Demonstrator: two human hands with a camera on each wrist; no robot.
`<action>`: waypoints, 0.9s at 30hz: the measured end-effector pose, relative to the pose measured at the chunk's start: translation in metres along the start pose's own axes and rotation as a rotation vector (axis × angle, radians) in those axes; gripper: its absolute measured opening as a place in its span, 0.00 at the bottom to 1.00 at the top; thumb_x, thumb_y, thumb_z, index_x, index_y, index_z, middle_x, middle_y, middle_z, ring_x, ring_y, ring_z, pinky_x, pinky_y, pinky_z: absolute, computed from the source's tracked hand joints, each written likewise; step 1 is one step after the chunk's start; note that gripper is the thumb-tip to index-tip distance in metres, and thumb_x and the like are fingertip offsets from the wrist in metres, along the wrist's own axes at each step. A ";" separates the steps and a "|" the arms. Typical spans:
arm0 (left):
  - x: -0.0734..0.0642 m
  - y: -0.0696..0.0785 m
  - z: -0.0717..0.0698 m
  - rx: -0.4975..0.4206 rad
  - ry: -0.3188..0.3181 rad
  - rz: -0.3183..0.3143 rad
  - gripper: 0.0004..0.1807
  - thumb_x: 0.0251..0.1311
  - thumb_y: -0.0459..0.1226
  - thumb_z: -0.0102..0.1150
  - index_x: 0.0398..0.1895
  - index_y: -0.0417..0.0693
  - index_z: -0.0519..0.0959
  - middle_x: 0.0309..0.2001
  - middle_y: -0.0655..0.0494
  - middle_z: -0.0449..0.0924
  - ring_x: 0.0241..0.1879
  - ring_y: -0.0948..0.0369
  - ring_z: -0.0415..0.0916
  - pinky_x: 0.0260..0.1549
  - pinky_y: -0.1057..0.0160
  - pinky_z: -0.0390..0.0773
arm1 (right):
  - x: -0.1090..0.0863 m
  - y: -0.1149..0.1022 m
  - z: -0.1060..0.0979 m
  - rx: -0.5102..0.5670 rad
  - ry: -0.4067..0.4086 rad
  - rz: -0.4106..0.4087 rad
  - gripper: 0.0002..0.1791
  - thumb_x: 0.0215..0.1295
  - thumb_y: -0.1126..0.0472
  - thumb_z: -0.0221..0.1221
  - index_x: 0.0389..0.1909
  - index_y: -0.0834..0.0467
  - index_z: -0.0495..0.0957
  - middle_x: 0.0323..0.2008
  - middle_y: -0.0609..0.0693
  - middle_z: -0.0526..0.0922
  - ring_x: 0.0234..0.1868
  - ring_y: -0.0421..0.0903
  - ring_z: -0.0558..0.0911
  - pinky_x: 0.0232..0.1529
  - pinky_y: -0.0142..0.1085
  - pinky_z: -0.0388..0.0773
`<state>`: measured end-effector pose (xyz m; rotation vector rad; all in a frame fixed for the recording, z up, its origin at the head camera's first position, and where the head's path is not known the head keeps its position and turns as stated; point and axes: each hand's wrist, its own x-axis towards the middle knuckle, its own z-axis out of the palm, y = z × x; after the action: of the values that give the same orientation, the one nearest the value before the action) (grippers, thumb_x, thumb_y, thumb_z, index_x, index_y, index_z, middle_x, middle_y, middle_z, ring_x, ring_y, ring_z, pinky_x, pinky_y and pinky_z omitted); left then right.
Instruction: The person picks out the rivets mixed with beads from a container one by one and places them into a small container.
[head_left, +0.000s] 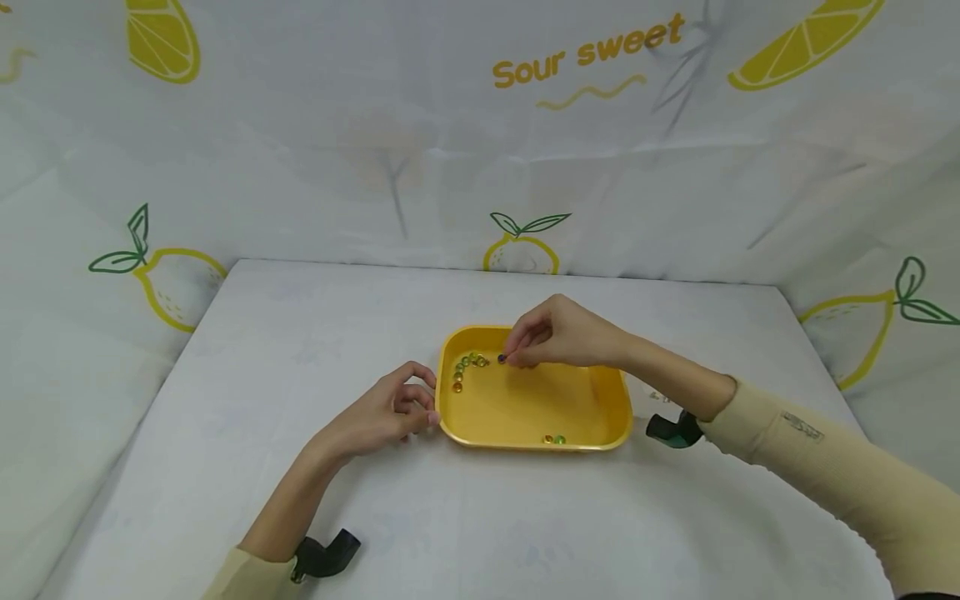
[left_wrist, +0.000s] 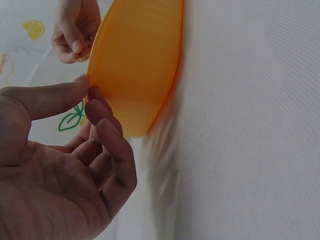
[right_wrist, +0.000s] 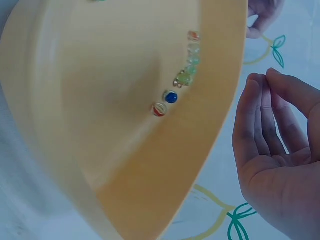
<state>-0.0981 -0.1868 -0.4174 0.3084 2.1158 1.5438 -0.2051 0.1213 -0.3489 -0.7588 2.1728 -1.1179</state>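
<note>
A yellow plastic basin sits on the white table. My left hand holds its left side, thumb at the rim and curled fingers along the outer wall. My right hand is over the basin's far side, its thumb and fingertips drawn together; no marble shows between them in the right wrist view. Below lie a blue marble and a red-striped marble. They continue a curved row of yellow, green and orange glass marbles along the basin's far left corner.
Two more marbles lie at the basin's near wall. Black wrist mounts stick out from both forearms. Behind the table hangs a white cloth printed with lemons and lettering.
</note>
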 end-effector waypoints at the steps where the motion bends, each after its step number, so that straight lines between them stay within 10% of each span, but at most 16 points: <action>1: 0.000 0.000 0.000 0.000 0.000 0.000 0.24 0.71 0.34 0.64 0.64 0.39 0.67 0.42 0.40 0.83 0.33 0.56 0.76 0.26 0.65 0.74 | -0.001 -0.001 -0.001 0.000 0.003 0.000 0.05 0.68 0.65 0.72 0.43 0.59 0.90 0.45 0.63 0.93 0.44 0.65 0.90 0.48 0.42 0.91; 11: 0.000 0.000 0.000 -0.010 0.002 -0.013 0.23 0.71 0.33 0.63 0.64 0.40 0.67 0.41 0.45 0.83 0.34 0.56 0.76 0.26 0.65 0.74 | -0.020 -0.007 -0.010 -0.005 0.059 0.001 0.06 0.68 0.64 0.72 0.44 0.59 0.90 0.42 0.55 0.94 0.41 0.46 0.92 0.48 0.38 0.90; 27: -0.001 0.001 0.000 0.001 0.009 -0.021 0.23 0.72 0.34 0.64 0.64 0.40 0.67 0.41 0.44 0.83 0.34 0.56 0.76 0.26 0.66 0.74 | -0.065 0.000 -0.035 -0.041 0.229 0.039 0.08 0.67 0.61 0.74 0.44 0.57 0.90 0.43 0.58 0.93 0.40 0.44 0.92 0.49 0.34 0.90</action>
<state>-0.0973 -0.1867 -0.4165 0.2790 2.1202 1.5352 -0.1858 0.1852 -0.3174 -0.6295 2.3961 -1.1937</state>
